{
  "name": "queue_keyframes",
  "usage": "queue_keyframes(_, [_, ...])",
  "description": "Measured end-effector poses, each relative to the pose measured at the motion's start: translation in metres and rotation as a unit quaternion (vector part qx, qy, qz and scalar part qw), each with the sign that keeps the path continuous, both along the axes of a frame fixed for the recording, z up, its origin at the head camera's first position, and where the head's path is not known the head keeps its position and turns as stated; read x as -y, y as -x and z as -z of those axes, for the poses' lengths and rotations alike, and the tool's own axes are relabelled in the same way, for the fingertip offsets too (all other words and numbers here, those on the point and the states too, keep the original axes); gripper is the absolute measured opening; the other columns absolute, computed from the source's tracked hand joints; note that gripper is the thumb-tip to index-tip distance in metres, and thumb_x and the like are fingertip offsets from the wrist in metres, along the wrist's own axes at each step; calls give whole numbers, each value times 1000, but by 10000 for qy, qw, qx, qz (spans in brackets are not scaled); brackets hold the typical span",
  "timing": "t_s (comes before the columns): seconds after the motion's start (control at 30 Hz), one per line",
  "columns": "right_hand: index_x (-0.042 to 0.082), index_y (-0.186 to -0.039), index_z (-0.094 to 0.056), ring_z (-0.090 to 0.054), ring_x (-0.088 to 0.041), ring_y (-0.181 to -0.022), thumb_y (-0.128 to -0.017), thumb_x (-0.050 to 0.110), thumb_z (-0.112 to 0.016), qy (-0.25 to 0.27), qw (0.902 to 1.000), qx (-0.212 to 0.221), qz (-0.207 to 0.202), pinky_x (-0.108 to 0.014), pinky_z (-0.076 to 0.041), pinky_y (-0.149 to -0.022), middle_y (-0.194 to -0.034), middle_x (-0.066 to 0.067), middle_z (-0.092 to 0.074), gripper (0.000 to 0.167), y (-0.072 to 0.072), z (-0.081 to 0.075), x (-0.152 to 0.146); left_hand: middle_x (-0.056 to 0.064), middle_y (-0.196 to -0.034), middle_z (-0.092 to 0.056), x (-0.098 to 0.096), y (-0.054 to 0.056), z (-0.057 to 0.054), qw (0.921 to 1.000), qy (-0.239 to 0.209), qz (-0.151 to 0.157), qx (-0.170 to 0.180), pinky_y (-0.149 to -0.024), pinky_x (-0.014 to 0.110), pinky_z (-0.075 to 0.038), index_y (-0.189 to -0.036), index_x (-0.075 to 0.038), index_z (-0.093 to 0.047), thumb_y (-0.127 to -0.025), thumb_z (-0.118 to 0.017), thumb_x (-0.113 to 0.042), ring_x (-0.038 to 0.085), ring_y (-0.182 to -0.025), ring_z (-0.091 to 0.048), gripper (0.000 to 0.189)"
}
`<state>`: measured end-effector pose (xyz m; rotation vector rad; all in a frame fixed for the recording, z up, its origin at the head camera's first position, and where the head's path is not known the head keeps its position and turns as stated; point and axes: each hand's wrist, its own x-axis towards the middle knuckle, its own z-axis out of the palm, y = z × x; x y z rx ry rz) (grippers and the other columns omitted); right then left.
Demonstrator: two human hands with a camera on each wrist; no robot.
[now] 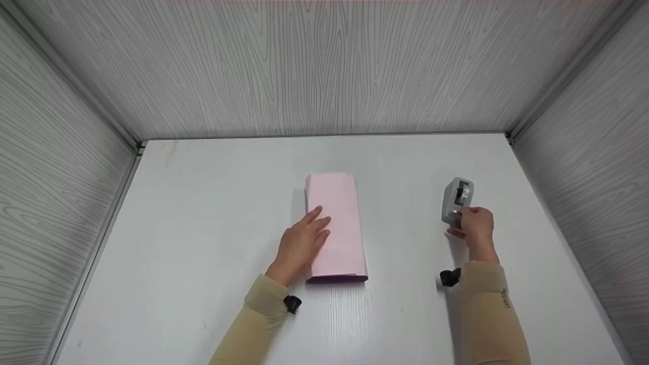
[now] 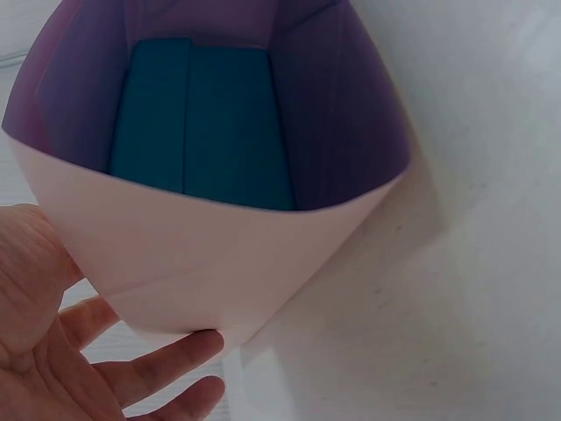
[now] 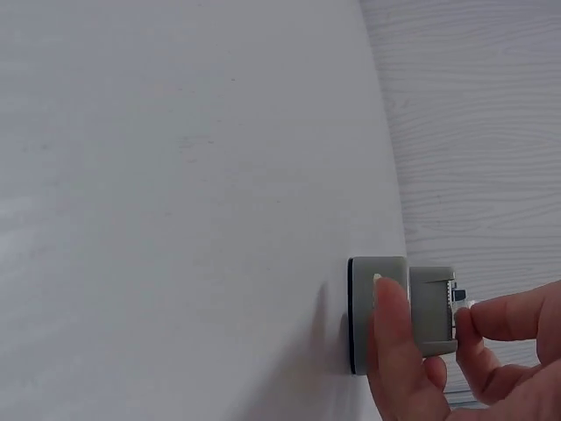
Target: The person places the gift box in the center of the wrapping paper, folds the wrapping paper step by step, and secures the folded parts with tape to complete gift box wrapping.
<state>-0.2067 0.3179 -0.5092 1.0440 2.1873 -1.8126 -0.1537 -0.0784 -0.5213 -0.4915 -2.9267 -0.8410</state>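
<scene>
A pink paper wrap (image 1: 338, 233) lies lengthwise in the middle of the table, its near end an open sleeve. Inside that sleeve, the left wrist view shows a purple inner side and a teal box-like thing (image 2: 237, 123) with a lengthwise seam. My left hand (image 1: 300, 244) rests on the paper's left edge, fingers extended and slightly spread. To the right stands a grey tape dispenser (image 1: 448, 205). At its toothed end, my right hand (image 1: 477, 223) pinches the clear tape's end (image 3: 463, 305) between thumb and finger, with other fingers alongside the dispenser body.
The white table (image 1: 213, 203) is bounded by grey wood-grain panels (image 1: 324, 71) at the back and on both sides. A small black device (image 1: 292, 304) is worn at the left wrist, and another (image 1: 449, 277) at the right.
</scene>
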Motion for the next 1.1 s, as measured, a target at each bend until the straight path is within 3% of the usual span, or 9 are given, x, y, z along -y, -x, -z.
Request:
queue_keyframes(0.27, [-7, -146, -31, -66, -26, -99, -102, 19, -42, 373, 9991, -58, 168, -34, -54, -85, -131, -25, -48, 52, -7, 1, -1, 4, -150, -45, 0, 1, 1, 10000, 29, -13, -66, -88, 52, -50, -132, -14, -64, -99, -60, -26, 33, -121, -57, 35])
queue_keyframes(0.63, [-5, -148, -26, -62, -25, -110, -99, 15, -53, 1006, 9943, -67, 358, -33, -50, -93, -139, -23, -44, 60, -18, 6, -6, 4, -150, -44, 0, -1, 1, 10000, -23, -10, 5, -89, 53, -50, -132, -14, -64, -99, -60, -27, 34, -121, -56, 36])
queue_keyframes(0.9, [-8, -136, -40, -61, -23, -110, -96, 4, -53, 1354, 9900, -363, 183, -35, -47, -97, -137, -24, -44, 44, -25, 8, -8, 5, -150, -44, 0, -1, 0, 10000, -50, -12, -27, -90, 53, -49, -132, -14, -63, -99, -60, -26, 34, -121, -57, 36])
queue_keyframes(1.1, [-10, -129, -46, -57, -24, -115, -93, 4, -56, 946, 9943, -490, -12, -34, -47, -98, -139, -20, -40, 40, -28, 11, -8, 6, -149, -45, -1, -1, 0, 9999, -55, -16, -96, -89, 52, -50, -131, -13, -64, -98, -61, -25, 34, -119, -58, 35])
